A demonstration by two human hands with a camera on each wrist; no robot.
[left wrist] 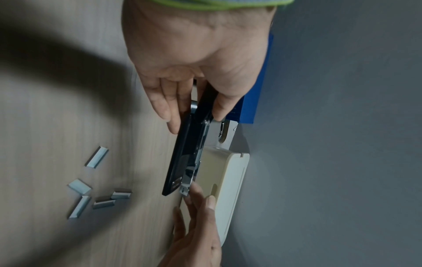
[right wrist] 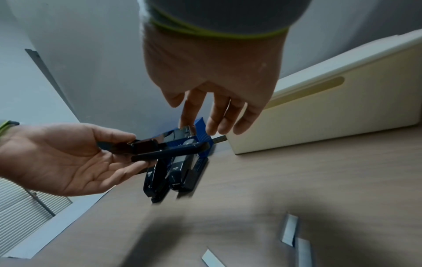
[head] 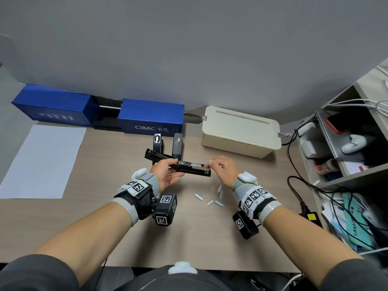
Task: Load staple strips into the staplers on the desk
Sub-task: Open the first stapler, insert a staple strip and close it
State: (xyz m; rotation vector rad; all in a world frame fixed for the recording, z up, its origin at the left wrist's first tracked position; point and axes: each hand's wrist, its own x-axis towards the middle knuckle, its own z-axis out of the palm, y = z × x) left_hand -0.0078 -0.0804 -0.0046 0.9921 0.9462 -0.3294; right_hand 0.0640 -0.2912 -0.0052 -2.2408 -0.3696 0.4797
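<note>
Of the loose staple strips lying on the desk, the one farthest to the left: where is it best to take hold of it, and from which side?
Probably from above, pinching across its two long edges near the middle. That staple strip lies flat on the desk, apart from the other strips, so both long sides look free; a mid-length grip should keep the thin strip from bending or breaking.

An office corner, by the look of it: a wood-grain counter (head: 210, 238) against a plain grey wall, a sheet of paper (head: 42, 162), staplers (head: 177, 147) and loose staple strips (head: 212, 198). A cream cable box (head: 241, 131) sits at the back beside blue container models (head: 151, 116) (desk souvenirs, marked CIMC). To the right, a shelf (head: 346, 175) holds a laptop (head: 344, 143), chargers and tangled cables.
</note>
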